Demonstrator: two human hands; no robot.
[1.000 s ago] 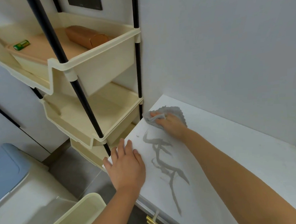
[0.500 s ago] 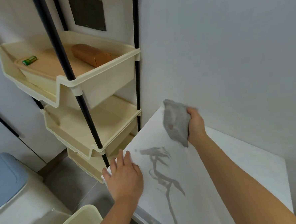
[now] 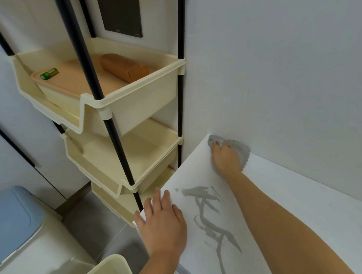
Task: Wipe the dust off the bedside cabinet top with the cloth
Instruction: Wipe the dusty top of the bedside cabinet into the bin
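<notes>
head | my right hand presses the crumpled grey cloth flat, fingers curled over it, at the far-left corner of the white cabinet top by the wall | my left hand lies open, palm down, on the near-left edge | grey dust streaks between them

The right hand presses a grey cloth flat on the white cabinet top, in the far corner against the wall. The left hand lies palm down at the near left edge, fingers spread. Grey smears run between the hands. A cream shelf rack stands just beside the cabinet.
</notes>
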